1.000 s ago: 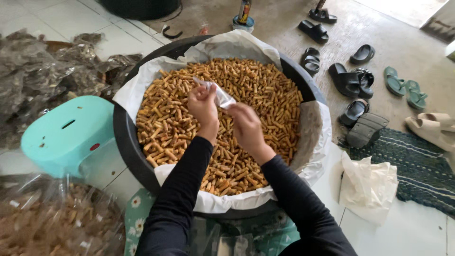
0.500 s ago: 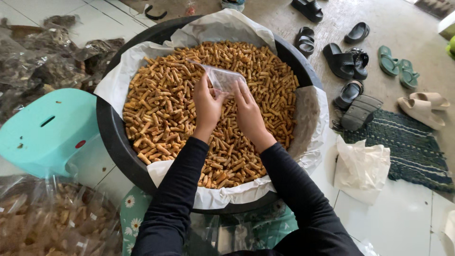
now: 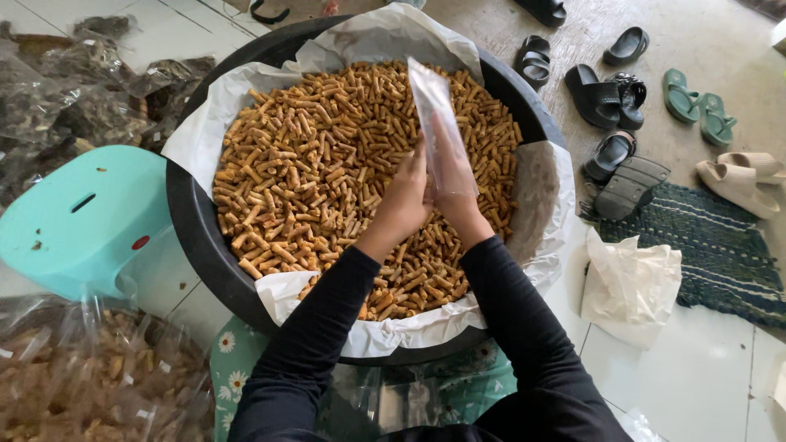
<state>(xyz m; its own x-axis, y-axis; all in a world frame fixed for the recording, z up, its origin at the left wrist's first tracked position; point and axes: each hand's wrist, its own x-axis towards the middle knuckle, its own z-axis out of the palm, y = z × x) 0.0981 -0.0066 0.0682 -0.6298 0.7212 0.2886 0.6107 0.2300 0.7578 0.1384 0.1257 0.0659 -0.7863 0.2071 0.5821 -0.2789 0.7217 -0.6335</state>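
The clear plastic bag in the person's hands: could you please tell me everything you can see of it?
The clear plastic bag is a small, narrow, see-through pouch of thin glossy film, and it looks empty. It stands roughly upright, leaning a little to the left, above the golden-brown snack sticks in the paper-lined black tub. Its lower end is pressed between the left hand and the right hand; its upper end is free.
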